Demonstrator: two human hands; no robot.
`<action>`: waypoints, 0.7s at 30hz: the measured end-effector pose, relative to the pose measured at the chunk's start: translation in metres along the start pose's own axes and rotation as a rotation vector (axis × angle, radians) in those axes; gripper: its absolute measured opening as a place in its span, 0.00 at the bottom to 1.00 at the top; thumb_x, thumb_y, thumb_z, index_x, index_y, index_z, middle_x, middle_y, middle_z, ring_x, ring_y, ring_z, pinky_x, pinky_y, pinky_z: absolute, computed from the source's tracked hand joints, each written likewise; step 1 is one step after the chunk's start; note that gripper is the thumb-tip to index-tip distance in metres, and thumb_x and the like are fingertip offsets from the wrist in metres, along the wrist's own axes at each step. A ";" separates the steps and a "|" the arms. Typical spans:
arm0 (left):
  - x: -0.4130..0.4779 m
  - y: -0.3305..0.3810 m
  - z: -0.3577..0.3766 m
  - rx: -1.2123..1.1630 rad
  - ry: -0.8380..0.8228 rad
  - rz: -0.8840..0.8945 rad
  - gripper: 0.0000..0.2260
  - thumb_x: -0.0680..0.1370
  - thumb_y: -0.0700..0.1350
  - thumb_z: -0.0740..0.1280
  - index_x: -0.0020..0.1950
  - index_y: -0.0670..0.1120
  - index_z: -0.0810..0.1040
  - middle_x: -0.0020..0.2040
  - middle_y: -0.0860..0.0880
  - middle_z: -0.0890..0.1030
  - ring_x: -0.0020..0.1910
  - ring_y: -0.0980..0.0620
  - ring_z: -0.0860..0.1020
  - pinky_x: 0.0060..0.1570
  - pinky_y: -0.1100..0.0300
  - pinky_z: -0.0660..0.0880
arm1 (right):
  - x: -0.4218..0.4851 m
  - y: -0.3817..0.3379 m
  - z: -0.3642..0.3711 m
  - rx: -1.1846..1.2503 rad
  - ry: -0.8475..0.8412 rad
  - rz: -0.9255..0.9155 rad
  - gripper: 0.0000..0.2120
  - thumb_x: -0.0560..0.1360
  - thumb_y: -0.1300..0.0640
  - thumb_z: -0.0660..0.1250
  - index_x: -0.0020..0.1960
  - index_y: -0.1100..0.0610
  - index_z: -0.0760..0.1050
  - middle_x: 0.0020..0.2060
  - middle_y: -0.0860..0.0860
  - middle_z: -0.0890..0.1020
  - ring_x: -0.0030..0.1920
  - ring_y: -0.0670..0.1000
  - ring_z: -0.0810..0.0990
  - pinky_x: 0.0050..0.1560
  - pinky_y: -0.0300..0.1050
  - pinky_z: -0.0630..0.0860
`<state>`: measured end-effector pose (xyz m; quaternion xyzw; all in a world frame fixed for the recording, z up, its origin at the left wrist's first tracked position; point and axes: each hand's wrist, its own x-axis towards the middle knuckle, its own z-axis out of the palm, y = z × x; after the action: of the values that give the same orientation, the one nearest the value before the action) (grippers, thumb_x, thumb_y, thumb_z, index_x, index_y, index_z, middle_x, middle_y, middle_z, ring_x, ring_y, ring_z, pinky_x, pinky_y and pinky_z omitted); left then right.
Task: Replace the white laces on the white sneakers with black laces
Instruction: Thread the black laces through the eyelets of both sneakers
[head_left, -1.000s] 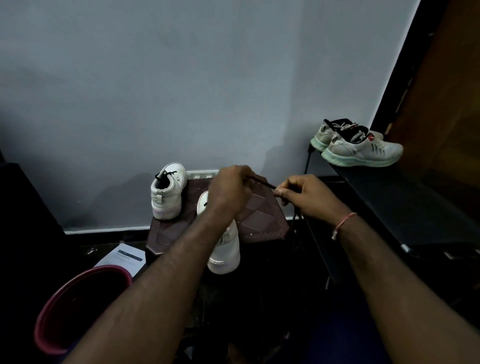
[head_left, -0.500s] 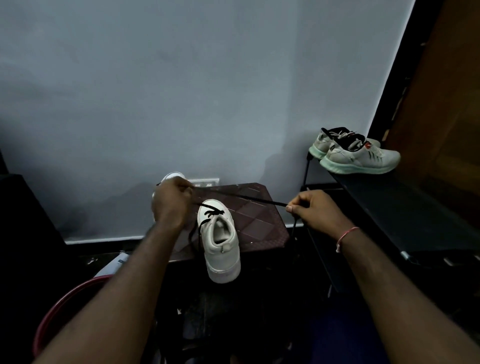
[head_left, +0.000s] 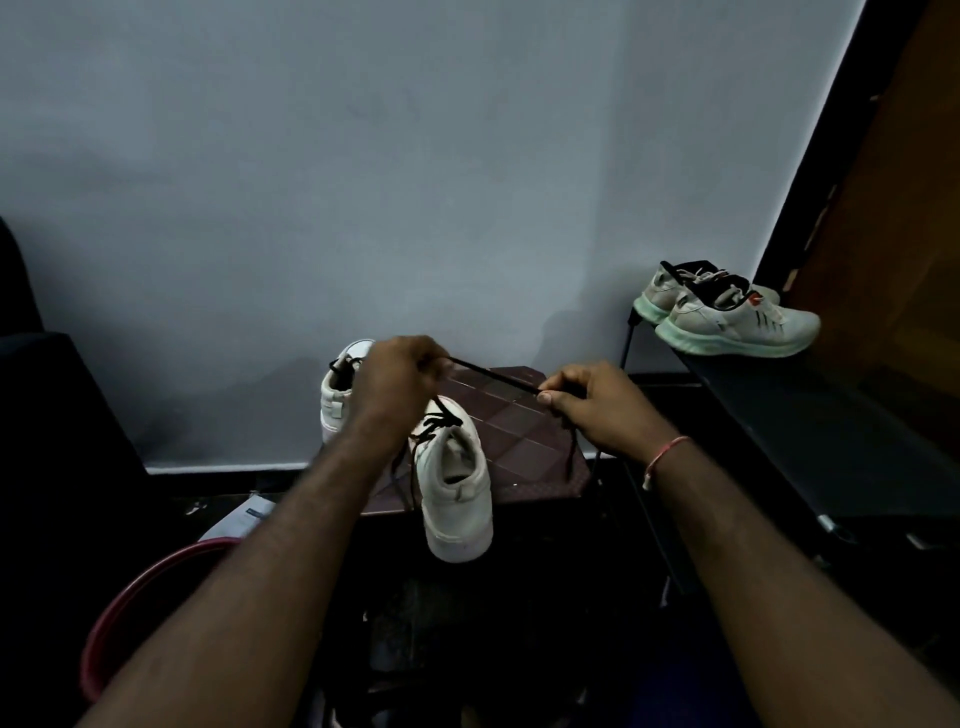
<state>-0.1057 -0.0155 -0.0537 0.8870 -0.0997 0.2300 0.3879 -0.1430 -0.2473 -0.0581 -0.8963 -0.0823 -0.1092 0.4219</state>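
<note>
Above the near sneaker (head_left: 457, 488) on the worktop (head_left: 519, 434), left hand (head_left: 400, 379) and right hand (head_left: 597, 405) each pinch the black lace (head_left: 493, 374), apparently stretched taut between them

near sneaker (head_left: 460, 499) on stool (head_left: 514, 415) front | second sneaker (head_left: 335, 400) behind-left | shoe pair (head_left: 727, 322) on shelf (head_left: 810, 415), right
</note>
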 end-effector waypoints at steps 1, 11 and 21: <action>0.003 -0.012 -0.009 0.008 0.073 -0.047 0.02 0.72 0.42 0.72 0.42 0.48 0.84 0.38 0.48 0.85 0.39 0.49 0.82 0.42 0.55 0.78 | 0.000 0.001 0.001 0.022 0.014 0.019 0.06 0.73 0.58 0.72 0.38 0.52 0.81 0.32 0.50 0.83 0.33 0.47 0.79 0.43 0.52 0.79; -0.008 -0.054 -0.043 0.219 0.267 -0.250 0.10 0.73 0.45 0.70 0.53 0.47 0.81 0.51 0.45 0.81 0.55 0.42 0.77 0.54 0.49 0.74 | 0.014 -0.030 0.030 0.220 0.117 0.088 0.10 0.73 0.57 0.73 0.35 0.59 0.80 0.25 0.51 0.78 0.26 0.48 0.72 0.33 0.43 0.71; -0.043 0.000 -0.015 -1.008 -0.169 -0.545 0.10 0.79 0.49 0.66 0.44 0.44 0.80 0.35 0.47 0.81 0.28 0.54 0.77 0.26 0.67 0.68 | 0.015 -0.096 0.070 0.353 -0.232 0.079 0.09 0.77 0.70 0.65 0.56 0.66 0.73 0.33 0.58 0.80 0.27 0.51 0.78 0.28 0.44 0.78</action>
<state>-0.1477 -0.0049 -0.0657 0.6017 0.0044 -0.0258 0.7983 -0.1424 -0.1320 -0.0262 -0.8175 -0.1130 0.0274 0.5641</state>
